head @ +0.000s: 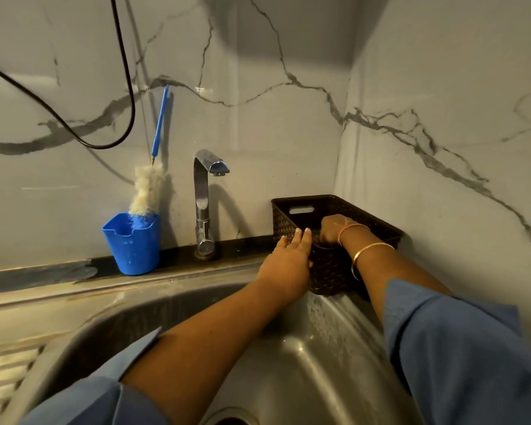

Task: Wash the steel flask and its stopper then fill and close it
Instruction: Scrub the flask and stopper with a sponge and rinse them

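At right centre of the frame, a dark woven basket (328, 271) sits in the corner where the two marble walls meet, its near end at the edge of the steel sink (304, 363). The left grip (285, 259) lies flat against the basket's near-left wall with fingers straight: released, holding nothing and serving as a brace. The right grip (334, 230) reaches over the rim and down inside. Its fingers are hidden by the basket wall, so whether it is clenched on anything cannot be told. Neither the steel flask nor its stopper is in view. Both are judged likely to lie inside the basket, unconfirmed. The step in hand is judged to be fetching the flask for washing. It is best done by keeping the left brace firm so the light basket does not slide or tip into the sink. The flask should be taken round its body rather than by the stopper, lifted straight up clear of the rim, then carried left and down into the basin. The tap (204, 194), at centre, shows no stream. A bottle brush (147, 188) stands in a blue cup (134, 246) at left centre, within reach for the wash.
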A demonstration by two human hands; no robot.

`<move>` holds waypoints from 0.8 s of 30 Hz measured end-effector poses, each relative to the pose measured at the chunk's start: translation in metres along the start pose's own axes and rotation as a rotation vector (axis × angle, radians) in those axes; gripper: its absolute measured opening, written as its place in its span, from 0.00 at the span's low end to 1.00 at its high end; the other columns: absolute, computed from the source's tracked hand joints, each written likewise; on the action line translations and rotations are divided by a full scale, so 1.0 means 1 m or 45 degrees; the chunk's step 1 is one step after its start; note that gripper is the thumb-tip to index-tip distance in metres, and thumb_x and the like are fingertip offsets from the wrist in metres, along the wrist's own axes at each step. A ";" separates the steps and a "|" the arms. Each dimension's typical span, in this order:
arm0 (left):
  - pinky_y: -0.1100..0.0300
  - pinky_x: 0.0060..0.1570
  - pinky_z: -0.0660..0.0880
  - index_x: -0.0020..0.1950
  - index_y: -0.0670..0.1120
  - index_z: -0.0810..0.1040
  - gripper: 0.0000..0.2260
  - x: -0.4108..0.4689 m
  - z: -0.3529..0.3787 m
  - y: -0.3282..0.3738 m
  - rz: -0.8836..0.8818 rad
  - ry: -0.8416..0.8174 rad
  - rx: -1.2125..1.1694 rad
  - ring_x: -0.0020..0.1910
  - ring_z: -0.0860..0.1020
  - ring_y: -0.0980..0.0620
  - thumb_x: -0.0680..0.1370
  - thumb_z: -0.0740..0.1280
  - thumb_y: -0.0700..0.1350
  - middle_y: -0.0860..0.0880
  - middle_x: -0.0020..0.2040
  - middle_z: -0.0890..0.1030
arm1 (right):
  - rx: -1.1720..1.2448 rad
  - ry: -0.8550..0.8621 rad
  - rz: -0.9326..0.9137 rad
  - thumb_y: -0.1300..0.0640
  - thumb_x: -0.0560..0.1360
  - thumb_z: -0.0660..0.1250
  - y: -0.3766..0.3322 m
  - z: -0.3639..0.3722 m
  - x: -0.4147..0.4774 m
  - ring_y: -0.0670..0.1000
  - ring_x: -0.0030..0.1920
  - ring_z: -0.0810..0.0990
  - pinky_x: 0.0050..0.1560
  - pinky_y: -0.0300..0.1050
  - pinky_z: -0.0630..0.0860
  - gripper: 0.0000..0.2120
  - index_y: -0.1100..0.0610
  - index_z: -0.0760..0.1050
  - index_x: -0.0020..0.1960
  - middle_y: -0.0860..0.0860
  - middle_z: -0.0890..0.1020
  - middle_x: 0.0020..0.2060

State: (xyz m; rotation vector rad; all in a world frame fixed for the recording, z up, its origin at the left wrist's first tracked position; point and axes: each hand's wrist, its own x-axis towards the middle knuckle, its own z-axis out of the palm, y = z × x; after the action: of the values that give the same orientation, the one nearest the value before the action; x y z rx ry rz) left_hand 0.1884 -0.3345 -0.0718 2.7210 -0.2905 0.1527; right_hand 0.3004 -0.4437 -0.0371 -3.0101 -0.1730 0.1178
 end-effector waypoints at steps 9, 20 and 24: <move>0.53 0.72 0.55 0.78 0.43 0.47 0.30 -0.022 -0.029 0.004 -0.014 0.038 -0.417 0.75 0.58 0.44 0.81 0.59 0.45 0.43 0.77 0.57 | 0.825 0.548 0.002 0.60 0.76 0.59 -0.010 -0.043 -0.036 0.56 0.39 0.73 0.31 0.43 0.64 0.14 0.60 0.68 0.32 0.56 0.75 0.34; 0.50 0.57 0.72 0.69 0.42 0.68 0.24 -0.092 -0.049 -0.026 -0.786 0.149 -1.901 0.59 0.72 0.42 0.79 0.61 0.56 0.39 0.63 0.72 | 1.934 0.175 -0.030 0.69 0.74 0.60 -0.053 -0.046 -0.118 0.52 0.35 0.77 0.31 0.46 0.79 0.08 0.61 0.73 0.38 0.56 0.77 0.34; 0.46 0.54 0.75 0.66 0.41 0.71 0.29 -0.128 -0.055 -0.038 -0.823 0.106 -2.209 0.60 0.73 0.39 0.75 0.63 0.62 0.37 0.62 0.73 | 2.051 -0.200 -0.070 0.69 0.75 0.56 -0.084 -0.020 -0.162 0.52 0.33 0.78 0.23 0.40 0.77 0.08 0.62 0.72 0.41 0.57 0.77 0.33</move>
State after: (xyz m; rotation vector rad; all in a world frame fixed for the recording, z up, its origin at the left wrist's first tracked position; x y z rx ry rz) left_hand 0.0684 -0.2555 -0.0548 0.9678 0.3670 -0.1369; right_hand 0.1326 -0.3821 0.0045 -1.3904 -0.0880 0.2977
